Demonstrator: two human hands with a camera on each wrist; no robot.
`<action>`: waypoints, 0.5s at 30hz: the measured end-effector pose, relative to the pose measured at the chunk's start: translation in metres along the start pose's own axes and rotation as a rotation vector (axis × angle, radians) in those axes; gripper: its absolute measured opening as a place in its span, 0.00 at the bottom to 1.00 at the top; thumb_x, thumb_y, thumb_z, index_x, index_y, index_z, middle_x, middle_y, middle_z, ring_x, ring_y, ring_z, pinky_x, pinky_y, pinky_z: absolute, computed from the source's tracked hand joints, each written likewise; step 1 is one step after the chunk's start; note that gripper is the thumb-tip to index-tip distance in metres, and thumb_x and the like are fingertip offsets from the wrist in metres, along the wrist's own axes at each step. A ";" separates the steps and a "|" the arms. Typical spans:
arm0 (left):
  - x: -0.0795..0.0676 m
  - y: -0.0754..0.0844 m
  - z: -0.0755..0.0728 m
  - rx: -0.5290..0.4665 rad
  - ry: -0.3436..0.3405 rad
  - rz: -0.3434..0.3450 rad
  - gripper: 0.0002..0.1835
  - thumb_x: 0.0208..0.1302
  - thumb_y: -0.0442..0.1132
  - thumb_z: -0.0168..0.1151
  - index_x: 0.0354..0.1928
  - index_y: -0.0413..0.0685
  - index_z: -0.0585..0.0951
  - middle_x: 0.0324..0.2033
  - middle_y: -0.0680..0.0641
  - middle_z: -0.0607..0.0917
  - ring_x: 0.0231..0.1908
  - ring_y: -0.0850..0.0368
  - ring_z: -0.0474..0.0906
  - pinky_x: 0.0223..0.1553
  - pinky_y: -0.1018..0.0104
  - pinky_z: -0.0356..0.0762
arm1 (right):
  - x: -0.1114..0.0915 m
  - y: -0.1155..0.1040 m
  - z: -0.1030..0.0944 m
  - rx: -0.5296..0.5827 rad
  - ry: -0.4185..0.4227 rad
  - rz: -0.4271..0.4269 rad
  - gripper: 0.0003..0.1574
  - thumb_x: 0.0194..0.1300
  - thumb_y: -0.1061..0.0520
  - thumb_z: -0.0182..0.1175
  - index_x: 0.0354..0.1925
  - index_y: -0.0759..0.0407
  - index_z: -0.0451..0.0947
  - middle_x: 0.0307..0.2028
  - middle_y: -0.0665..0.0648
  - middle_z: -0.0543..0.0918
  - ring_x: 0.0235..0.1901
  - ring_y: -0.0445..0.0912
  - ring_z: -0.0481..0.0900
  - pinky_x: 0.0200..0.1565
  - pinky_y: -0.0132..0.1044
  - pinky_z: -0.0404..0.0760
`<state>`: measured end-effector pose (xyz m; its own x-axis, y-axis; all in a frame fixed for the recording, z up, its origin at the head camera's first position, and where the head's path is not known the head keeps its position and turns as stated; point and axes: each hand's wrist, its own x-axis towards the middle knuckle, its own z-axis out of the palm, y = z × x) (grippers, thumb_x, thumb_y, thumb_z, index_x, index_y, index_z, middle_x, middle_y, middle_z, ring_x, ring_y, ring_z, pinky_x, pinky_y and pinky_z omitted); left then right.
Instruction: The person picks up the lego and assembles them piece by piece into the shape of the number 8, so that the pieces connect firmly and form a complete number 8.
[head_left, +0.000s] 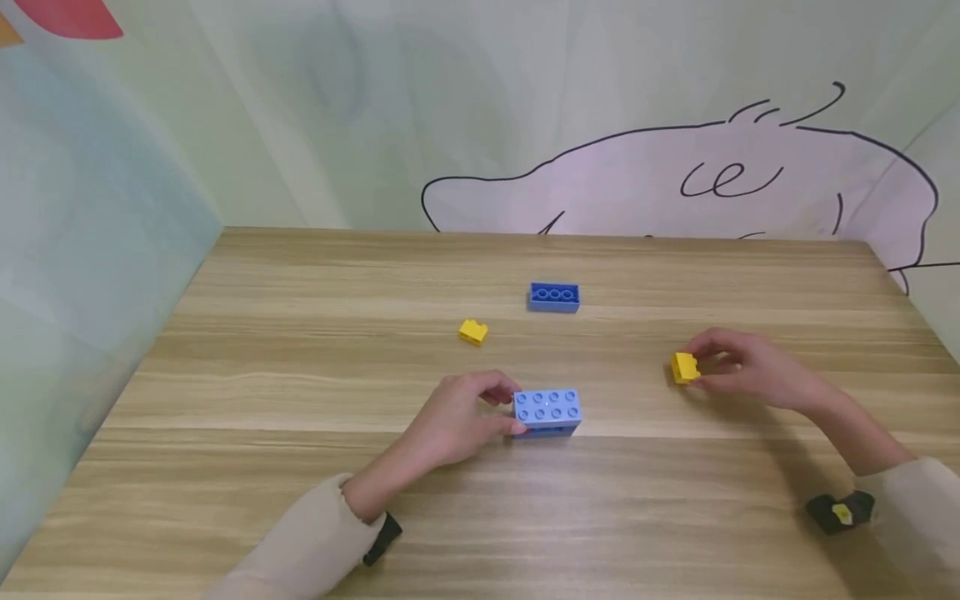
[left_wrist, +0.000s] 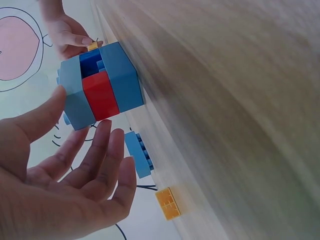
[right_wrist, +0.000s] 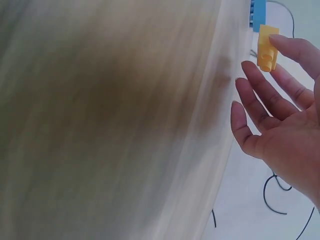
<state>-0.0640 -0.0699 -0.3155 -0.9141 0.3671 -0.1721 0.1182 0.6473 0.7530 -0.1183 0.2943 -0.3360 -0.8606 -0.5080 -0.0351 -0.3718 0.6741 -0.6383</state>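
My left hand [head_left: 453, 423] pinches the left end of a block stack [head_left: 547, 405] between thumb and fingers. In the left wrist view this stack has a light blue brick [left_wrist: 80, 97] on top and a blue brick [left_wrist: 122, 77] at the bottom. Between them sits a red brick [left_wrist: 101, 94], with a gap beside it and darker blue behind. Off to the right, my right hand [head_left: 761, 371] holds a small yellow brick [head_left: 684, 368] by thumb and fingertips. The right wrist view shows studs on the yellow brick [right_wrist: 266, 47]; its other fingers are spread loosely.
Behind the stack lies a blue brick [head_left: 554, 298], hollow underside up. A second yellow brick [head_left: 472, 332] rests to its front left. The wooden table [head_left: 300, 350] meets a wall [head_left: 300, 125] printed with a cartoon outline. A black object [head_left: 840, 512] is by the right sleeve.
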 end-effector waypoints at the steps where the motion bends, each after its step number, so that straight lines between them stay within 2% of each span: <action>1: 0.000 0.000 0.000 -0.001 0.000 0.002 0.16 0.51 0.39 0.68 0.44 0.46 0.80 0.39 0.49 0.82 0.43 0.54 0.75 0.45 0.58 0.72 | 0.001 -0.002 0.001 0.000 0.002 -0.005 0.19 0.53 0.60 0.66 0.45 0.59 0.75 0.42 0.51 0.78 0.41 0.38 0.74 0.42 0.27 0.75; 7: -0.001 0.000 0.000 -0.003 0.001 0.011 0.16 0.52 0.39 0.68 0.44 0.46 0.80 0.39 0.49 0.82 0.43 0.54 0.75 0.45 0.58 0.72 | 0.007 -0.013 0.006 0.051 0.000 -0.072 0.20 0.51 0.63 0.67 0.44 0.60 0.75 0.41 0.52 0.78 0.38 0.43 0.75 0.39 0.30 0.77; 15: 0.000 0.000 0.000 0.001 0.000 0.005 0.17 0.52 0.39 0.68 0.45 0.46 0.80 0.39 0.49 0.82 0.43 0.55 0.75 0.45 0.58 0.72 | 0.014 -0.031 0.012 0.108 -0.022 -0.176 0.20 0.50 0.68 0.67 0.42 0.60 0.75 0.40 0.51 0.78 0.37 0.42 0.74 0.39 0.32 0.78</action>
<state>-0.0640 -0.0704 -0.3153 -0.9137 0.3698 -0.1682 0.1230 0.6464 0.7530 -0.1150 0.2596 -0.3264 -0.7776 -0.6251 0.0682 -0.4752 0.5132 -0.7147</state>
